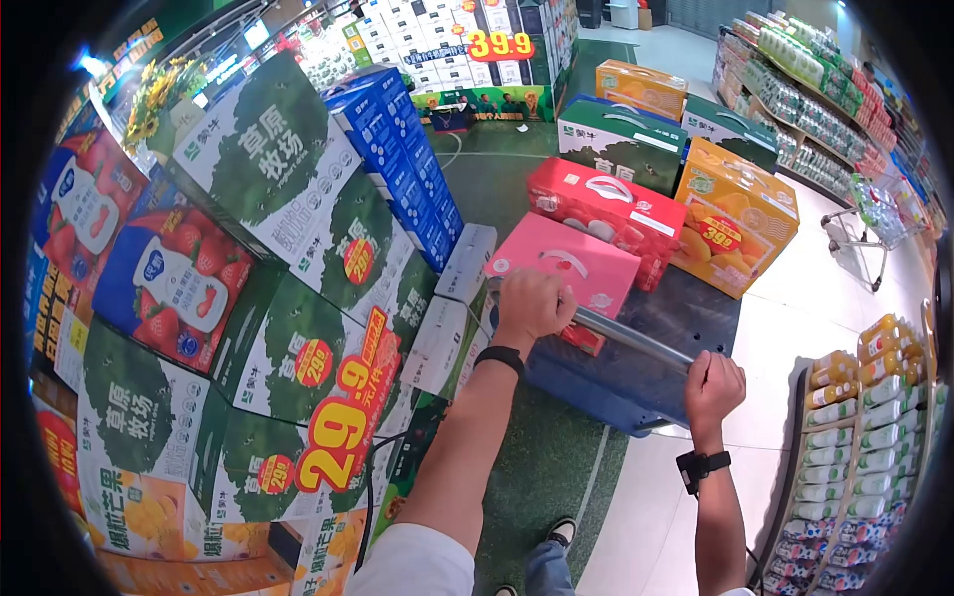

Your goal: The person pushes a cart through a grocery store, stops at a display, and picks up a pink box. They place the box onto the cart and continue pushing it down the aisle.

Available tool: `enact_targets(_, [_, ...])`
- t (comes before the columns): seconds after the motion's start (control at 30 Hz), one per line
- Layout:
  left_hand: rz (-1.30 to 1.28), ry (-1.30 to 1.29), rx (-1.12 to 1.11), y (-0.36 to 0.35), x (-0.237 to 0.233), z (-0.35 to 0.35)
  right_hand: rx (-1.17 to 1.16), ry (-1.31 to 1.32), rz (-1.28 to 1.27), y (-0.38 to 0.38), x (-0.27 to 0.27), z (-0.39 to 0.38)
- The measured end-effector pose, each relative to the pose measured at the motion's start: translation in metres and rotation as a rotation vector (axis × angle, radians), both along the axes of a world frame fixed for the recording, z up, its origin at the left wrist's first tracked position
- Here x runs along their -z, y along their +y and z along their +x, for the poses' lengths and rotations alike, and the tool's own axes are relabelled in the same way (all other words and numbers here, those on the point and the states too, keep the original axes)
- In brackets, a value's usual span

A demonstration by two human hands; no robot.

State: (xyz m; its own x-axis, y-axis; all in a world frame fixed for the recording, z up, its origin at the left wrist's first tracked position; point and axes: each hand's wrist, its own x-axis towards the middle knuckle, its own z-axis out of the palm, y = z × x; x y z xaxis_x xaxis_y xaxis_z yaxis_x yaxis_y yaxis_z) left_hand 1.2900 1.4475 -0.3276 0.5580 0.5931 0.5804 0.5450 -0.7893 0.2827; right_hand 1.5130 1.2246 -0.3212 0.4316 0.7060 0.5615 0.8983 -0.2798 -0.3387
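Observation:
My left hand [534, 310] is closed around the left end of a metal push handle [636, 340]. Near the handle's right end, my right hand [714, 390] grips the same bar. Beyond the bar lies the blue platform cart [696, 310], loaded with carton gift boxes. A pink box [576, 256] sits closest to my left hand, with a red box [608, 204] behind it. To the right stands an orange box [735, 221] with fruit pictures. Farther forward are green-and-white boxes [621, 137] and another orange box [641, 89]. Black bands circle both wrists.
Stacked milk cartons [268, 169] with a yellow 29.9 price sign [343, 417] rise close on the left, beside blue cartons [397, 149]. Bottle shelves [865, 437] stand at the right. A shopping cart [874, 219] is farther off. Green flooring [497, 477] meets pale tiles.

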Motion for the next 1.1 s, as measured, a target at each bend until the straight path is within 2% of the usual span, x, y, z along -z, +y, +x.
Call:
enact_targets(0.7, [-0.073,0.153,0.035,-0.012,-0.016,-0.033,0.017,0.045,-0.039,-0.014,-0.017,-0.034])
enact_targets(1.1, [-0.062,0.143,0.016,0.012,-0.005,-0.032,0.017,0.078,-0.013,0.006,-0.009,-0.039])
